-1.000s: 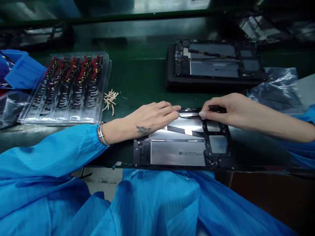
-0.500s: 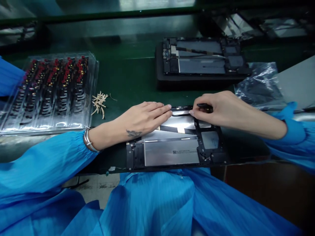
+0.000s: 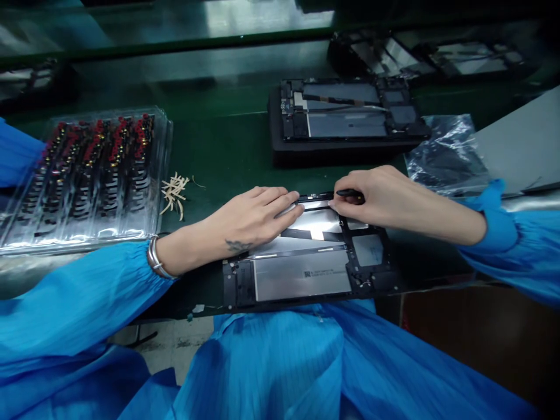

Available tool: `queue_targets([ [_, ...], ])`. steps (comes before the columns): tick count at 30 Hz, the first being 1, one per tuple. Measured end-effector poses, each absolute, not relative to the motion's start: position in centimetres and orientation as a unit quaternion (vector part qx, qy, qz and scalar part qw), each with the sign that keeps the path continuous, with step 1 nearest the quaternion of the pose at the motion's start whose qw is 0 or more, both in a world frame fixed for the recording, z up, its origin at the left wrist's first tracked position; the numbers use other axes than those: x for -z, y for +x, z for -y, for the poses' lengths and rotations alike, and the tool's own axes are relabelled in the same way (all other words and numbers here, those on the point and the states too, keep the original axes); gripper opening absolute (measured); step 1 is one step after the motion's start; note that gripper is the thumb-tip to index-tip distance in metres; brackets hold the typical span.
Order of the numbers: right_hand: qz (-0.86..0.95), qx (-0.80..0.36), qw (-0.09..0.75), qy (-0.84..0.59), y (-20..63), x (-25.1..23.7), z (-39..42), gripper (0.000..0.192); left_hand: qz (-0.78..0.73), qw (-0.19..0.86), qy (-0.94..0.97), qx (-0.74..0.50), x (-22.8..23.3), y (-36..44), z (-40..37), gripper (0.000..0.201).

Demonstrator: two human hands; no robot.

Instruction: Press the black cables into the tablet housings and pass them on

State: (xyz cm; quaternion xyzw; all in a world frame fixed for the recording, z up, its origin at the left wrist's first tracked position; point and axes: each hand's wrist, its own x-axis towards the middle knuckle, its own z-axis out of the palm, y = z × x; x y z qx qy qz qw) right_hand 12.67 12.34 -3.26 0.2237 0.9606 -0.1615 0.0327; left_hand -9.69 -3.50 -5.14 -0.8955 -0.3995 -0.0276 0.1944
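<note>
Down on the green tabletop (image 3: 227,146), the left hand (image 3: 251,219) lies flat, fingers released, pressing the opened tablet (image 3: 306,271) at the near edge. The right hand (image 3: 376,192) keeps a clenched grip on a thin black tool (image 3: 349,193) at the tablet's far edge, with a clear parts tray (image 3: 87,175) well off to the left.

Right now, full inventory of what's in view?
open tablet chassis: 1, black and silver, front edge under both hands
second open tablet: 1, black, on a dark block behind
clear parts tray: 1, red-tipped parts, left
tan strips: small pile, beside the tray
plastic bag: 1, clear, right
green bench: 1, under everything
left hand: flat on the chassis
right hand: pinches a thin black tool
</note>
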Motion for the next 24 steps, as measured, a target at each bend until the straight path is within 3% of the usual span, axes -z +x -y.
queue_targets([
  [4, -0.968, 0.154, 0.004, 0.200, 13.0, 3.0, -12.4, 0.021, 0.450, 0.132, -0.882, -0.048, 4.1, -8.4, 2.6, 0.043],
  [8, -0.938, 0.159, -0.236, 0.200, 14.9, 1.7, -8.9, 0.018, 0.473, 0.062, -0.875, -0.083, 3.2, -7.1, 1.2, 0.053],
  [12, -0.800, 0.433, -0.392, 0.135, 16.8, 3.0, -2.2, 0.035, 0.494, -0.022, -0.869, -0.026, 3.3, -7.2, -0.3, 0.050],
  [14, -0.780, 0.481, -0.362, 0.173, 16.8, 4.8, 0.5, 0.058, 0.533, -0.089, -0.840, 0.042, 3.5, -7.6, -1.1, 0.040],
  [16, -0.770, 0.502, -0.359, 0.161, 16.2, 6.7, 2.1, 0.068, 0.557, -0.150, -0.810, 0.106, 3.5, -8.1, -1.8, 0.034],
  [20, -0.743, 0.493, -0.437, 0.119, 15.0, 9.3, 2.6, 0.063, 0.581, -0.238, -0.770, 0.114, 2.1, -9.0, -2.8, 0.040],
  [24, -0.718, 0.494, -0.483, 0.084, 14.7, 10.1, 2.1, 0.054, 0.548, -0.297, -0.765, 0.165, -0.1, -9.9, -2.7, 0.025],
])
